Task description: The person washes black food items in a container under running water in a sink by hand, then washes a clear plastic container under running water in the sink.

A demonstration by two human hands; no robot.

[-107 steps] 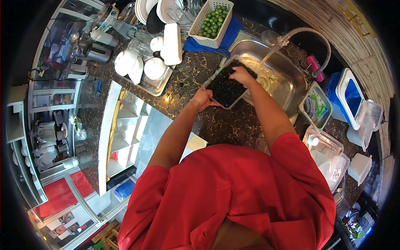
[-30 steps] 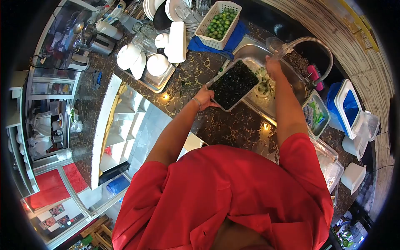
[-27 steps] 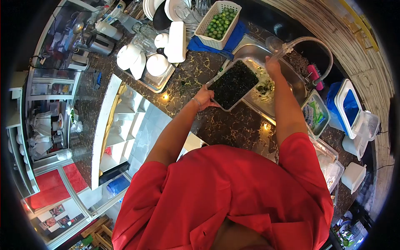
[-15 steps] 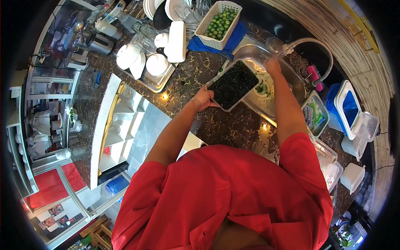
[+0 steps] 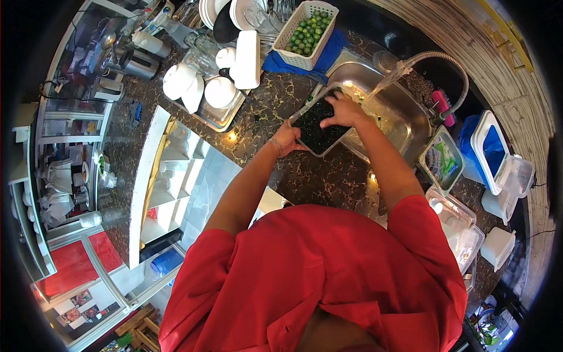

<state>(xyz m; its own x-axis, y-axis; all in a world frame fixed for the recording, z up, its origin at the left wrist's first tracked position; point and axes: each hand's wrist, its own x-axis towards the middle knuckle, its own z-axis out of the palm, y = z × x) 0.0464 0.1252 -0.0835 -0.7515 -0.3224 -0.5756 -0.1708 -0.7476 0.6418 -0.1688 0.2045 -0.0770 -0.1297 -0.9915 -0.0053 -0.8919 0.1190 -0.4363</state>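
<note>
A clear rectangular plastic container [image 5: 322, 155] sits tilted at the left edge of the metal sink [image 5: 413, 134], filled with something dark, wet and speckled whose kind I cannot make out. My left hand [image 5: 287, 139] is closed on its near left corner. Over the dark contents [image 5: 314, 130], my right hand [image 5: 346, 110] is open with thumb and fingers spread; whether the fingertips touch them I cannot tell. Water runs from the flexible faucet [image 5: 463, 70] into the sink, where pale scraps lie in the basin.
Behind the sink, a white basket of small green citrus fruits [image 5: 291, 48] rests on a blue cloth [image 5: 280, 63]. White bowls [image 5: 220, 92] and glasses stand on a tray at left. To the right are a tub with a sponge packet [image 5: 443, 161], a pink brush [image 5: 444, 110] and plastic containers [image 5: 498, 249].
My right hand has left the faucet head and moved left and down over the container. Water now streams visibly from the faucet. My left hand keeps its hold.
</note>
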